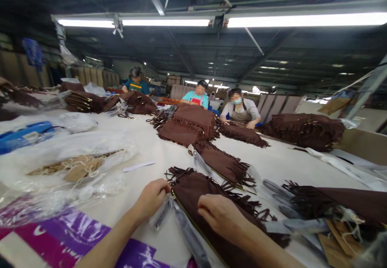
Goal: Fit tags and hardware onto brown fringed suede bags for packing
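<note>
A dark brown fringed bag (193, 185) lies in front of me, a gold zipper (191, 220) running along its near edge. My left hand (152, 199) is closed in a pinch at the bag's left corner, by the zipper end. Over the middle of the bag, my right hand (222, 216) has its fingers curled together; whatever they hold, if anything, is hidden. A strap in clear plastic wrap (189, 233) hangs from the corner beside my left hand. Just beyond lies another fringed bag (222, 161).
Fringed bags (193, 119) are piled further back. Plastic bags with brown tags (81, 165) lie left, above purple printed packaging (72, 229). At right are another brown bag (344, 199) and cardboard tags (341, 237). Several co-workers, including one person in an apron (242, 111), are across the table.
</note>
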The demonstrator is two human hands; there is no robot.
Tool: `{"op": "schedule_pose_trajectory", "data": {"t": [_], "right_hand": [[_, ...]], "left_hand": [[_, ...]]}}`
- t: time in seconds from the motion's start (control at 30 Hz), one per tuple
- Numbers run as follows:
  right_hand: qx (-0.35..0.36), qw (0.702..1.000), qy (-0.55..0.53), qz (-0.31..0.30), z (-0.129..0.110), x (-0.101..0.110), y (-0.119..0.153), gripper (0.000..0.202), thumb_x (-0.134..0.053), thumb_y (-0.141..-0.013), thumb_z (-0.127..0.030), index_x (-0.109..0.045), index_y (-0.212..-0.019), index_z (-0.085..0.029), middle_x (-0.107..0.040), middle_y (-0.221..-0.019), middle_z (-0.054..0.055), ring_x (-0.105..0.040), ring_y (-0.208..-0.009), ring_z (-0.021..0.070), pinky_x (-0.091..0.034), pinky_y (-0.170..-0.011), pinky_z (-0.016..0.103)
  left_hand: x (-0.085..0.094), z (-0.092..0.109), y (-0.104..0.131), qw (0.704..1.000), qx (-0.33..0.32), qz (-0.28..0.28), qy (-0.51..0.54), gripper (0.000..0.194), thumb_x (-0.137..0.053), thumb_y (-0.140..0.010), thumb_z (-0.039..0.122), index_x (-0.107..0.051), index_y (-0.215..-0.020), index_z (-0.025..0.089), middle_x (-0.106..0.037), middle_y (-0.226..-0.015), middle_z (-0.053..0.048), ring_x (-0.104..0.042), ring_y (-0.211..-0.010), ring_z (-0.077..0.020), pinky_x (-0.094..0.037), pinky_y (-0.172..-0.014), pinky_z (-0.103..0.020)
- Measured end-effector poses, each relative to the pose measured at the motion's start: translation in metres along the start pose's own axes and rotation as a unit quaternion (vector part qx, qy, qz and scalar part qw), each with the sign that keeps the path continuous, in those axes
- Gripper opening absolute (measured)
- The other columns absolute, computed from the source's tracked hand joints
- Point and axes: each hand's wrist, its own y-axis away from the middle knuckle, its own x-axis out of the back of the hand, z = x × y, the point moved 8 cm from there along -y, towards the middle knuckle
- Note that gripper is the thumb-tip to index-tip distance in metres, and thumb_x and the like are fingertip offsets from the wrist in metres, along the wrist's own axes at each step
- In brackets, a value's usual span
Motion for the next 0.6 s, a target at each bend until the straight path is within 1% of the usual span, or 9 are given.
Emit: {"op": "schedule_pose_trajectory", "data": {"t": [0.07, 0.17, 0.23, 0.3, 0.33, 0.4, 0.47, 0.5, 0.6], "right_hand": [[0.002, 1.000, 0.021, 0.007, -0.025, -0.012, -0.011, 0.011, -0.053, -0.090, -0.017, -0.063, -0.089, -0.020, -0.065, -0.086, 0.002, -0.063, -0.077, 0.0168, -0.038, -0.062, 0.023], [0.023, 0.996, 0.082, 0.016, -0.044, -0.019, -0.027, 0.019, -0.049, -0.091, -0.014, -0.060, -0.101, -0.025, -0.061, -0.093, 0.002, -0.062, -0.072, 0.0156, -0.034, -0.053, 0.023], [0.064, 0.991, 0.118, 0.020, -0.054, -0.022, -0.037, 0.030, -0.049, -0.090, -0.012, -0.057, -0.114, -0.029, -0.059, -0.095, 0.002, -0.061, -0.069, 0.0154, -0.033, -0.049, 0.024], [0.117, 0.982, 0.147, 0.017, -0.065, -0.028, -0.043, 0.036, -0.049, -0.090, -0.010, -0.053, -0.121, -0.029, -0.059, -0.092, 0.002, -0.061, -0.069, 0.0163, -0.034, -0.048, 0.023], [0.141, 0.977, 0.163, 0.015, -0.070, -0.032, -0.045, 0.033, -0.048, -0.091, -0.009, -0.055, -0.118, -0.027, -0.059, -0.090, 0.002, -0.061, -0.069, 0.0170, -0.036, -0.049, 0.023], [0.180, 0.965, 0.191, 0.015, -0.078, -0.037, -0.048, 0.021, -0.049, -0.091, -0.009, -0.060, -0.103, -0.023, -0.060, -0.090, 0.003, -0.060, -0.073, 0.0188, -0.040, -0.052, 0.024], [0.212, 0.955, 0.206, 0.019, -0.083, -0.040, -0.051, 0.015, -0.053, -0.087, -0.008, -0.060, -0.089, -0.020, -0.060, -0.096, 0.005, -0.060, -0.081, 0.0207, -0.043, -0.057, 0.024], [0.226, 0.952, 0.205, 0.018, -0.084, -0.041, -0.052, 0.015, -0.054, -0.084, -0.006, -0.060, -0.087, -0.020, -0.060, -0.100, 0.006, -0.059, -0.084, 0.0213, -0.044, -0.059, 0.024], [0.257, 0.954, 0.155, 0.009, -0.081, -0.040, -0.055, 0.025, -0.053, -0.075, -0.003, -0.058, -0.094, -0.019, -0.059, -0.106, 0.008, -0.058, -0.090, 0.0215, -0.047, -0.069, 0.026]], "left_hand": [[-0.003, -0.001, 0.004, 0.999, -0.003, -0.031, 0.030, 0.023, -0.038, -0.069, 0.010, -0.059, -0.072, 0.019, -0.063, -0.072, -0.002, -0.057, -0.072, -0.0172, -0.042, -0.071, -0.027], [-0.008, 0.001, 0.005, 0.990, 0.001, -0.058, 0.128, 0.025, -0.035, -0.068, 0.009, -0.056, -0.078, 0.019, -0.060, -0.068, 0.001, -0.055, -0.064, -0.0151, -0.042, -0.063, -0.025], [-0.011, -0.001, 0.003, 0.982, 0.004, -0.055, 0.183, 0.026, -0.034, -0.068, 0.008, -0.053, -0.081, 0.019, -0.057, -0.066, 0.002, -0.054, -0.060, -0.0141, -0.043, -0.059, -0.024], [-0.012, -0.006, 0.001, 0.979, 0.005, -0.043, 0.197, 0.026, -0.033, -0.067, 0.008, -0.052, -0.082, 0.018, -0.057, -0.065, 0.002, -0.053, -0.059, -0.0137, -0.043, -0.059, -0.023], [-0.013, -0.008, 0.001, 0.981, 0.002, -0.038, 0.189, 0.027, -0.033, -0.067, 0.007, -0.052, -0.082, 0.018, -0.058, -0.066, 0.002, -0.054, -0.060, -0.0136, -0.044, -0.060, -0.023], [-0.014, -0.012, 0.000, 0.987, -0.006, -0.029, 0.157, 0.028, -0.032, -0.069, 0.007, -0.054, -0.083, 0.018, -0.060, -0.068, 0.001, -0.055, -0.064, -0.0140, -0.045, -0.063, -0.024], [-0.013, -0.012, 0.000, 0.992, -0.019, -0.018, 0.122, 0.027, -0.034, -0.072, 0.008, -0.056, -0.084, 0.018, -0.063, -0.075, -0.001, -0.057, -0.071, -0.0151, -0.045, -0.069, -0.025], [-0.012, -0.012, 0.000, 0.994, -0.026, -0.011, 0.107, 0.027, -0.036, -0.072, 0.009, -0.058, -0.084, 0.018, -0.064, -0.079, -0.002, -0.058, -0.075, -0.0159, -0.046, -0.073, -0.026], [-0.011, -0.010, 0.000, 0.996, -0.039, -0.001, 0.078, 0.029, -0.040, -0.069, 0.007, -0.062, -0.085, 0.018, -0.065, -0.090, -0.004, -0.057, -0.089, -0.0176, -0.044, -0.083, -0.027]]}}
